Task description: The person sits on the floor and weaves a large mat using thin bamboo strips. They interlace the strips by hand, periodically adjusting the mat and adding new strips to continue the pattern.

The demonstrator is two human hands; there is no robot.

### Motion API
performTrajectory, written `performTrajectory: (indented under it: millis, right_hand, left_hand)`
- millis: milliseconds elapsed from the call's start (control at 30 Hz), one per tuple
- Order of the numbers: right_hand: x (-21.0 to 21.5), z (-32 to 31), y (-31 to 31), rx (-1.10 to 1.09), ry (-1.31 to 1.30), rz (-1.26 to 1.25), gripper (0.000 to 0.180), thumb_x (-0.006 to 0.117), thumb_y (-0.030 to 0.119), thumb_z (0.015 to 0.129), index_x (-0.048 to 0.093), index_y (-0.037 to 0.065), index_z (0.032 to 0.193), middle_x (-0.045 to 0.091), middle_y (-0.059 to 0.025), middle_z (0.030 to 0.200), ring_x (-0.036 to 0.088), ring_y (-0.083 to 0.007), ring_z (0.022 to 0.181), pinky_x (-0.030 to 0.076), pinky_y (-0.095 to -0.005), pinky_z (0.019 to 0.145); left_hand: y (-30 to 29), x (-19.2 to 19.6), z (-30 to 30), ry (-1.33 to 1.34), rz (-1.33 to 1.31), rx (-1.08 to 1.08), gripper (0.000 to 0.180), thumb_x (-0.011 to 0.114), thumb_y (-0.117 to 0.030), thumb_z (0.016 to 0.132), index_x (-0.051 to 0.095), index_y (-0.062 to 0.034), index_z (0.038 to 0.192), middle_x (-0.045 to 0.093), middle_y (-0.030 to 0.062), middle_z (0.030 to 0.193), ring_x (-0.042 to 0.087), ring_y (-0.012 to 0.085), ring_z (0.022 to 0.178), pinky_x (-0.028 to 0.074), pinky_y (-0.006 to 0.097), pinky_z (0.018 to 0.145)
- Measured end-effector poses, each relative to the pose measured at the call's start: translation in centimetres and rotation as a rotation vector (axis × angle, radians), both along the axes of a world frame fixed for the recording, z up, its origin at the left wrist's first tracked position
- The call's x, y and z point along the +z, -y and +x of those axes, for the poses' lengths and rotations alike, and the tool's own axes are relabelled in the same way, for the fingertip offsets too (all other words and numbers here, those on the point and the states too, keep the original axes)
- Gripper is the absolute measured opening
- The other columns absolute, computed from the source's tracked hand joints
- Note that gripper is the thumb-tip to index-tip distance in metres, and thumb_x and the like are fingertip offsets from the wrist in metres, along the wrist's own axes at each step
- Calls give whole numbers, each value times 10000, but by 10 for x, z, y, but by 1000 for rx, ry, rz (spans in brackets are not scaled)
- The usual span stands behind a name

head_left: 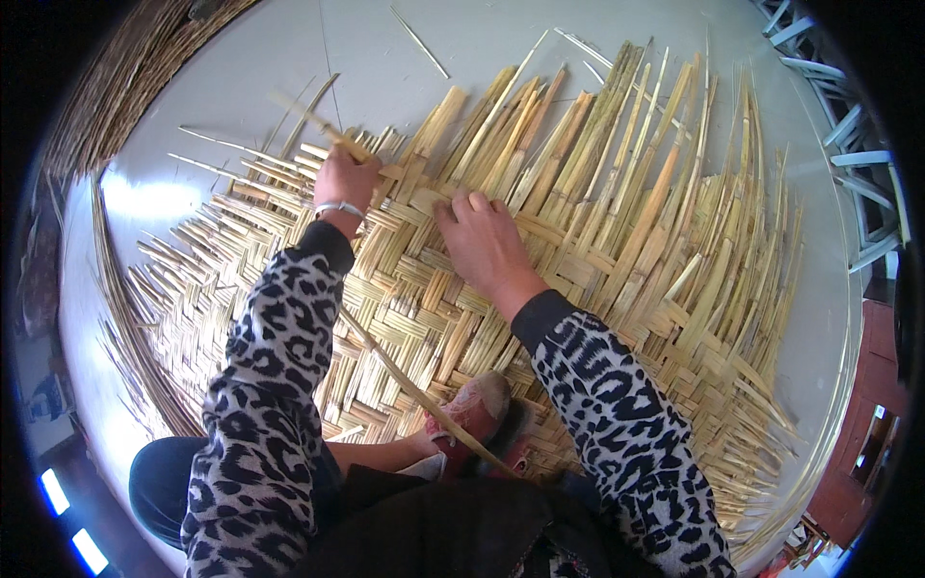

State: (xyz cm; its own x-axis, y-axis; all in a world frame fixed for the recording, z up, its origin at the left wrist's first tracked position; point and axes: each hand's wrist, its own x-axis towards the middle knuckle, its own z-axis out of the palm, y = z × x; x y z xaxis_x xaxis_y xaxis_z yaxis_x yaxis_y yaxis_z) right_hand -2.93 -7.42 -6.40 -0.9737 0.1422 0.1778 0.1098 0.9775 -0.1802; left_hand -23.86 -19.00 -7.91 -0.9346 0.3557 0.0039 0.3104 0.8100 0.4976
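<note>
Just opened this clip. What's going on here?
A person has both hands on a woven mat of pale, flat strips spread over a grey floor. The left hand grips a tan strip toward the far edge; the right hand rests on the weave, and whether its fingers hold anything is unclear. Nearer the person the weave is close; beyond, loose strip ends fan out. A red shoe is on the mat.

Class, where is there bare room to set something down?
Bare floor lies between the upper-left reed bundle and topmost loose strip, and right of the woven mat, before the pale bars. Around the left hand and right hand, woven strips crowd.
</note>
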Motion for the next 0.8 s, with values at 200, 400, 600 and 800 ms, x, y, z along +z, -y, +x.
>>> performTrajectory:
  millis: [200,400,600,800]
  right_hand:
    - [-5,28,12,-19,-129,-59,366,552,103,870,588,37,1228,524,-131,1309,479,-278,1201,410,-410,1020]
    - [-12,35,19,-250,-166,-67,405,559,197,904,563,47,1280,448,-158,1426,363,-301,1361,289,-459,1124]
    - [-14,37,22,-288,-132,-42,426,563,239,917,545,44,1296,451,-177,1425,361,-312,1372,279,-460,1133]
    - [18,63,20,-120,-52,-169,391,573,219,915,560,32,1257,488,-180,1367,410,-339,1314,338,-447,1093]
  left_hand:
    - [12,-3,27,-302,430,-7,493,760,-258,820,545,-3,1184,604,168,1116,586,329,1029,468,436,917]
    - [0,4,79,-357,-140,-699,623,606,-449,906,429,-190,1444,315,185,1523,327,364,1400,273,500,1136]
    - [0,2,80,-315,-339,-847,547,513,-413,952,421,-271,1472,347,141,1532,250,359,1454,213,508,1166]
    - [-3,11,88,-325,-476,-860,557,486,-401,964,378,-268,1494,322,133,1548,238,373,1460,198,519,1171]
